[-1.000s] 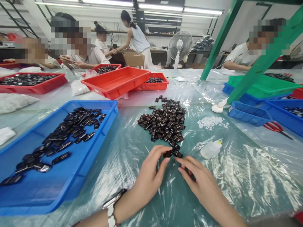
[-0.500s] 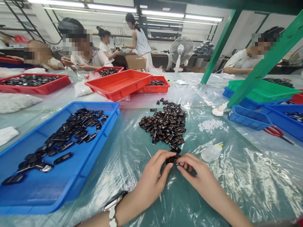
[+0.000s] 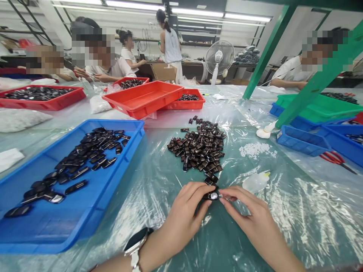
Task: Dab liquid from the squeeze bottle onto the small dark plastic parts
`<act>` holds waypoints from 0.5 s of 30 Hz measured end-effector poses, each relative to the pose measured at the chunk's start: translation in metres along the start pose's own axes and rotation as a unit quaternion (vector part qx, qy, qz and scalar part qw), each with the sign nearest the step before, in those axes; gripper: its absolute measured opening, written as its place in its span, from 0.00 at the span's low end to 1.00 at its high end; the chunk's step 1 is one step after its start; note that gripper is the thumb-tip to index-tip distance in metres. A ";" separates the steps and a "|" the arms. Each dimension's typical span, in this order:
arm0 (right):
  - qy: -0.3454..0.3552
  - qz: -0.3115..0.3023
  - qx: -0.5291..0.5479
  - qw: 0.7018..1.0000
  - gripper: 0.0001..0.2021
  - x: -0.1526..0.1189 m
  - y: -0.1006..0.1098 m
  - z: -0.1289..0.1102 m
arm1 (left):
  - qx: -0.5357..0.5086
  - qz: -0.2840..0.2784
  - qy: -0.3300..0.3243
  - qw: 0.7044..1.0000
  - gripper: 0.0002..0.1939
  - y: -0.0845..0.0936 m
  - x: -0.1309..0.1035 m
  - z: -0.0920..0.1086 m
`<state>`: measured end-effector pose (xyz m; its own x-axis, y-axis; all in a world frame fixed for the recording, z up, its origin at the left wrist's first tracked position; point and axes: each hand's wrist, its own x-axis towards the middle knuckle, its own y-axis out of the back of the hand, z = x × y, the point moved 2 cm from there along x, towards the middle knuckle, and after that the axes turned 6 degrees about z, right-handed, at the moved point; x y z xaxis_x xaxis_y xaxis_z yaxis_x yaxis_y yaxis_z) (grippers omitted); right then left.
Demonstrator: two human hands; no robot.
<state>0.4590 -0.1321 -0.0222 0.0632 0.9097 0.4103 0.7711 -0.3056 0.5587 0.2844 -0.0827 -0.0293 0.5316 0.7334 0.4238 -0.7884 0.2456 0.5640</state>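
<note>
My left hand (image 3: 184,207), with a watch on its wrist, pinches a small black plastic casing (image 3: 213,195) between thumb and fingers. The casing's shiny silver face is turned up. At its right end, my right hand (image 3: 252,211) closes thumb and forefinger on a tiny whitish piece (image 3: 220,195), whose exact shape is too small to make out. Just beyond both hands lies a heap of similar black casings (image 3: 200,147) on the plastic-covered table. Small white pieces (image 3: 256,150) are scattered right of the heap, and a clear plastic bag (image 3: 256,183) lies nearer my right hand.
A blue tray (image 3: 129,166) with black casings stands at left. Red trays (image 3: 144,100) are stacked behind the heap. On the right are a green post (image 3: 317,83), a small blue bin (image 3: 303,141) and red-handled pliers (image 3: 334,158). Several people sit or stand farther back.
The casing in my left hand now shows its silver face. My right hand has drawn slightly right, its fingertips at the casing's end. The view has shifted slightly.
</note>
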 end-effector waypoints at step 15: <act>-0.046 0.008 0.072 0.996 0.09 0.001 0.000 -0.003 | 0.016 -0.007 -0.008 1.000 0.14 0.000 0.000 0.002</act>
<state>0.4570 -0.1321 -0.0197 0.1286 0.9294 0.3458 0.8524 -0.2818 0.4405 0.2850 -0.0837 -0.0280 0.5472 0.7201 0.4267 -0.7707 0.2346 0.5924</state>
